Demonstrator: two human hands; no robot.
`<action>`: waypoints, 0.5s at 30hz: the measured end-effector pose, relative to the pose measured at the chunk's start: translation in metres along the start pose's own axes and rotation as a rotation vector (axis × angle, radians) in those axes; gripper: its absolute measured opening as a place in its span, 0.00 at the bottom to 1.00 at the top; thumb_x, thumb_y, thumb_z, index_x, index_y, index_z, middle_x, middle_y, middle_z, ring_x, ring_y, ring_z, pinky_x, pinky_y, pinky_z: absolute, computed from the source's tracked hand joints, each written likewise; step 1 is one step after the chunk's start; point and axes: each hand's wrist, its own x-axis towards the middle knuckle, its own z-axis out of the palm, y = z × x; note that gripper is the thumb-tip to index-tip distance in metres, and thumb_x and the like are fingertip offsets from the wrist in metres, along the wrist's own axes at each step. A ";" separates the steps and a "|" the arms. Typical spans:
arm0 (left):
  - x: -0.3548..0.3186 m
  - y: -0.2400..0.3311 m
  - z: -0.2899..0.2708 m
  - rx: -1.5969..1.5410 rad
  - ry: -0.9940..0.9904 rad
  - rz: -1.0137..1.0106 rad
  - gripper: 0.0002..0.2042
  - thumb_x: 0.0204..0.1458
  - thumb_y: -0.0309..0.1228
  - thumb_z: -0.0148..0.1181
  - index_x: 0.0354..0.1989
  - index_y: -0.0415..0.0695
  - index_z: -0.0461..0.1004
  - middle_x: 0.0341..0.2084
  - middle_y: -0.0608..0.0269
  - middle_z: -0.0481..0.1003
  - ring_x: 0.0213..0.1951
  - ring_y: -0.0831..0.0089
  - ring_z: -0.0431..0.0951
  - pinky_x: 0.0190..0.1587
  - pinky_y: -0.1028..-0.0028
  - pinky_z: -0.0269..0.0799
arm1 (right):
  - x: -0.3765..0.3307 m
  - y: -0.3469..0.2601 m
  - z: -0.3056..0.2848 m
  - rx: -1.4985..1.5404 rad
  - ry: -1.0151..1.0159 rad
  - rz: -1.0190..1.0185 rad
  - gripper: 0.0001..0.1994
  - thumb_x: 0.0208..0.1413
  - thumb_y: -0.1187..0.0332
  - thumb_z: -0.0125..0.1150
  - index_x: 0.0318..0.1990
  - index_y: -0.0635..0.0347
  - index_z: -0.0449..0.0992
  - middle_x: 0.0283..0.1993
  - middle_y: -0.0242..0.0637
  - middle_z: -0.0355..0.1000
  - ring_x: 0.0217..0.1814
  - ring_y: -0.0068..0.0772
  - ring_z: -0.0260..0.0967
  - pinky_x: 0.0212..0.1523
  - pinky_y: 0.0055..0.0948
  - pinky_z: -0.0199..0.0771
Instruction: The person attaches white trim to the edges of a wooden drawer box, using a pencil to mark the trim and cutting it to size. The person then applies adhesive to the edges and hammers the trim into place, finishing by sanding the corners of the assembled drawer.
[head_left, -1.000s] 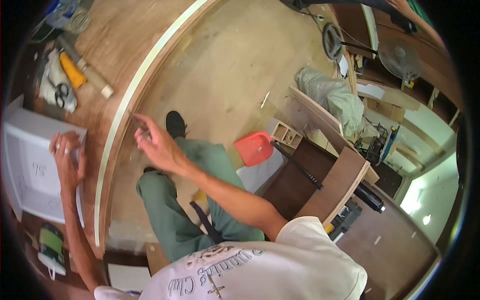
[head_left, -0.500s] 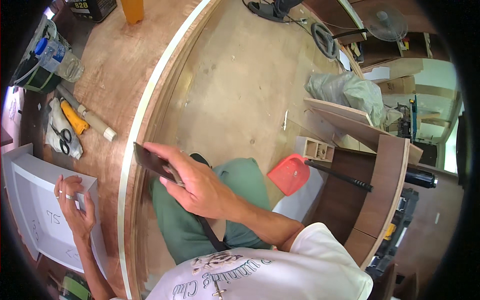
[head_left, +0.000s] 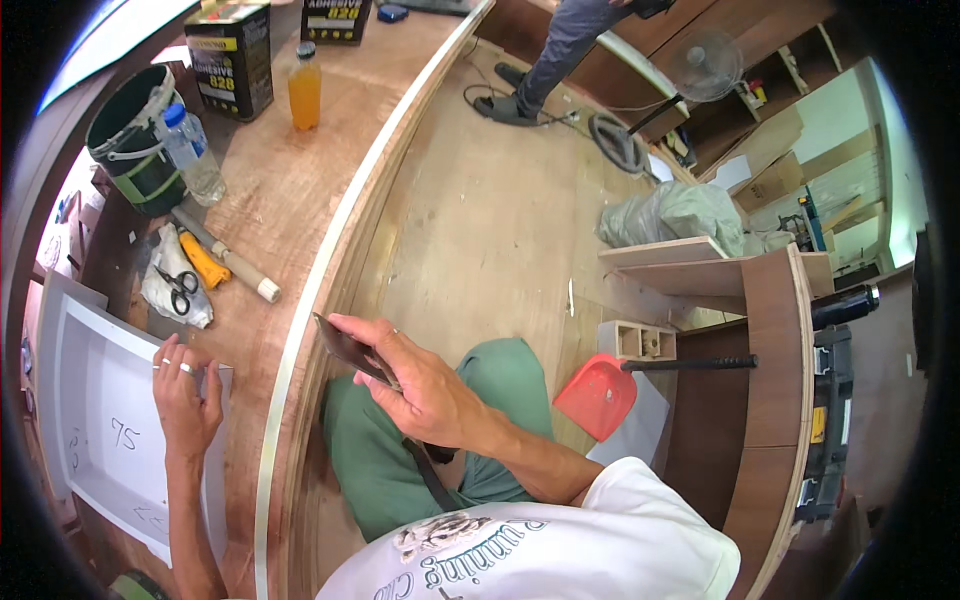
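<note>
My right hand (head_left: pixel 432 392) is closed round a flat dark plate (head_left: pixel 352 352), thin and shaped like a scraper, held tilted above my lap beside the bench edge. My left hand (head_left: pixel 187 405) rests on the near side wall of a shallow white box (head_left: pixel 120 372) with handwritten marks inside. Its thumb stands apart from the loosely bent fingers, and it wears rings. Beyond that hand, black scissors (head_left: pixel 180 290) lie on a crumpled white cloth (head_left: pixel 165 268). Next to them are a yellow-orange tool handle or tube (head_left: pixel 205 260) and a pale cylindrical roll or handle (head_left: pixel 250 277).
Along the wooden bench (head_left: pixel 300 190) stand a dark bucket (head_left: pixel 125 150), a water bottle (head_left: pixel 195 155), an orange drink bottle (head_left: pixel 305 90) and a black tin (head_left: pixel 230 65). A red dustpan (head_left: pixel 598 398) lies at my right. Another person's leg (head_left: pixel 570 50) shows on the far floor.
My view has tilted up, showing more of the bench's far end and the other person's leg. Both hands keep nearly the same pose, and the dark plate stays in my right hand.
</note>
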 end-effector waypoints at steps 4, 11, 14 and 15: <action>-0.005 -0.007 -0.007 0.010 0.043 0.020 0.03 0.53 0.20 0.61 0.33 0.38 0.72 0.34 0.46 0.74 0.48 0.40 0.74 0.59 0.49 0.68 | -0.010 -0.012 0.006 -0.068 -0.024 0.048 0.31 0.62 0.82 0.54 0.72 0.54 0.59 0.58 0.52 0.70 0.60 0.55 0.72 0.59 0.41 0.74; -0.005 -0.003 -0.005 -0.122 0.057 -0.012 0.04 0.50 0.20 0.60 0.34 0.40 0.75 0.33 0.50 0.76 0.47 0.47 0.76 0.62 0.50 0.65 | -0.038 0.019 0.006 -0.140 0.069 0.020 0.27 0.67 0.78 0.50 0.72 0.57 0.59 0.52 0.42 0.71 0.47 0.32 0.74 0.54 0.34 0.74; -0.010 -0.003 -0.010 -0.112 0.081 -0.021 0.06 0.49 0.21 0.60 0.36 0.41 0.78 0.33 0.51 0.78 0.46 0.50 0.77 0.69 0.49 0.58 | -0.050 0.033 0.009 -0.061 0.101 0.035 0.25 0.68 0.76 0.50 0.71 0.58 0.60 0.50 0.41 0.71 0.46 0.32 0.75 0.52 0.34 0.76; -0.014 -0.003 -0.013 -0.094 0.058 -0.035 0.07 0.49 0.21 0.59 0.37 0.42 0.79 0.33 0.52 0.78 0.46 0.50 0.77 0.72 0.49 0.54 | -0.052 0.038 0.009 0.001 0.116 0.053 0.24 0.69 0.75 0.50 0.71 0.59 0.60 0.49 0.39 0.71 0.44 0.29 0.74 0.49 0.32 0.77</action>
